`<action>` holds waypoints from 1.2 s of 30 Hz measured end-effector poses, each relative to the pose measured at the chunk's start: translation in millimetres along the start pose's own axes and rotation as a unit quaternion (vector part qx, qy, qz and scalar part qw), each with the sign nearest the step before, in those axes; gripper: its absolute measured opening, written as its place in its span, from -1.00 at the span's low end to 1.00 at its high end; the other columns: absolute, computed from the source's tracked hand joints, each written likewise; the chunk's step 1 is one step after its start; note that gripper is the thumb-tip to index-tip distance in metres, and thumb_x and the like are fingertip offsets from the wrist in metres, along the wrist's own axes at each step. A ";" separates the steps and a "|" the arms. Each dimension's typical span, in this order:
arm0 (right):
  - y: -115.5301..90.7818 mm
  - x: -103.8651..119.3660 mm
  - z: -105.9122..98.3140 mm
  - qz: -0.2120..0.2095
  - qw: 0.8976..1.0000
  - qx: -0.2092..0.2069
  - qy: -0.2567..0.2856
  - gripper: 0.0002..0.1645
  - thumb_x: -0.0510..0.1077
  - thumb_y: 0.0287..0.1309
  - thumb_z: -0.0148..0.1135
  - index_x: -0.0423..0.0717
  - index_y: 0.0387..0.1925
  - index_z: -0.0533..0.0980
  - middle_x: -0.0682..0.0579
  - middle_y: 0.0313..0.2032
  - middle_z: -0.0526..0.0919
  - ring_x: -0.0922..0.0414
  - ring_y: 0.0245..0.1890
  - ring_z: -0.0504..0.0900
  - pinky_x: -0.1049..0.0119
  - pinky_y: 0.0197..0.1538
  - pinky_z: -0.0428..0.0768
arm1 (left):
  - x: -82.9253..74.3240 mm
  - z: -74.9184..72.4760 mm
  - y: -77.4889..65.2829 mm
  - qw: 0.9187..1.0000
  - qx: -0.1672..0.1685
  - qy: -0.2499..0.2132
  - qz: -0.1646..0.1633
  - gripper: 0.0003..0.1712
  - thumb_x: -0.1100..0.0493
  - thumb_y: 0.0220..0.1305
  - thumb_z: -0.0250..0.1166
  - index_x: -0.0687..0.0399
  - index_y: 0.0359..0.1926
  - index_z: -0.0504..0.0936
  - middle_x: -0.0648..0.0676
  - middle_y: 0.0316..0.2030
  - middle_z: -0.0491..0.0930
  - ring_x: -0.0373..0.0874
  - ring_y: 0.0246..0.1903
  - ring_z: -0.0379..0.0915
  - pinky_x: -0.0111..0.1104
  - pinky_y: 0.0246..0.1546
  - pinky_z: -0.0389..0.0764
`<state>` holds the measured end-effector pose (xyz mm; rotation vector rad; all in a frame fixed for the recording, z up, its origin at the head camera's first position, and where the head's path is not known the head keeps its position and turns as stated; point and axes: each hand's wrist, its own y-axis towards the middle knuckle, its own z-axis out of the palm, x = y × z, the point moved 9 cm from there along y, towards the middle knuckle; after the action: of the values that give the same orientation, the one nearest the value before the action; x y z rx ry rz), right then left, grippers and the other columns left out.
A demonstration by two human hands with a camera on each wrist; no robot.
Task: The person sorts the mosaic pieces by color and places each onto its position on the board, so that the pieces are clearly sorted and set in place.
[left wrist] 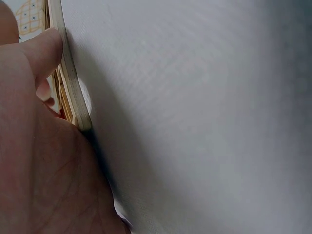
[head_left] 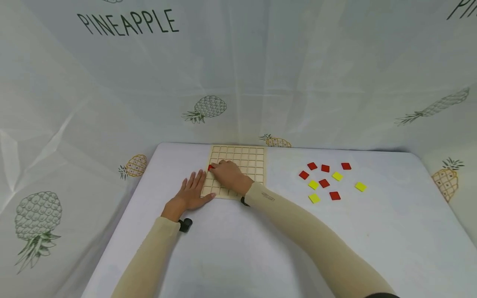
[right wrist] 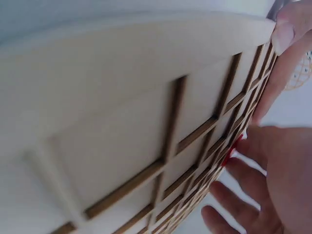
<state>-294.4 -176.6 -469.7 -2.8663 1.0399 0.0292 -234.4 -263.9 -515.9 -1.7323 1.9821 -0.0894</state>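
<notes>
A pale wooden board with a grid of square cells lies near the far edge of the white table. My right hand reaches across it and pinches a red square tile at the board's left edge. In the right wrist view, the red tile sits between thumb and finger, close to the grid. My left hand lies with spread, straight fingers along the board's left side. In the left wrist view its thumb touches the rim of the board.
To the right of the board, several red tiles and several yellow tiles lie scattered on the white table. A pale curtain printed with pineapples hangs behind and beside the table.
</notes>
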 end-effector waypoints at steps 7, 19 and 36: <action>-17.8 -10.9 8.0 -0.043 0.997 0.000 0.068 -0.43 -0.04 0.67 0.02 -0.02 0.57 0.34 -0.02 0.60 0.27 -0.09 0.57 0.30 0.06 0.55 0.33 | 3.2 9.0 11.5 1.000 0.003 0.013 0.002 0.15 -0.41 0.57 -0.04 0.20 0.70 -0.38 0.21 0.70 -0.49 0.23 0.66 -0.63 0.18 0.61 -0.43; -73.8 -25.4 -4.9 -0.034 0.999 -0.029 0.018 -0.27 0.15 0.61 0.11 0.03 0.62 0.25 0.00 0.62 0.24 -0.03 0.61 0.22 0.05 0.63 0.15 | 16.8 15.8 19.5 1.000 -0.003 0.013 -0.006 0.21 -0.49 0.52 -0.04 0.18 0.70 -0.38 0.21 0.70 -0.47 0.24 0.67 -0.60 0.19 0.60 -0.40; -201.7 -79.9 -0.6 0.018 0.991 -0.133 -0.003 -0.24 0.09 0.37 0.43 -0.05 0.49 0.46 -0.09 0.48 0.48 -0.13 0.48 0.43 -0.06 0.55 0.29 | 17.7 11.8 16.6 1.000 -0.013 0.001 0.009 0.23 -0.48 0.52 -0.02 0.27 0.69 -0.36 0.29 0.69 -0.45 0.31 0.65 -0.60 0.26 0.58 -0.43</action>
<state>-226.5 28.4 -448.9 -3.0793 1.1678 0.1928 -245.8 -274.3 -538.1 -1.7313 2.0082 -0.0599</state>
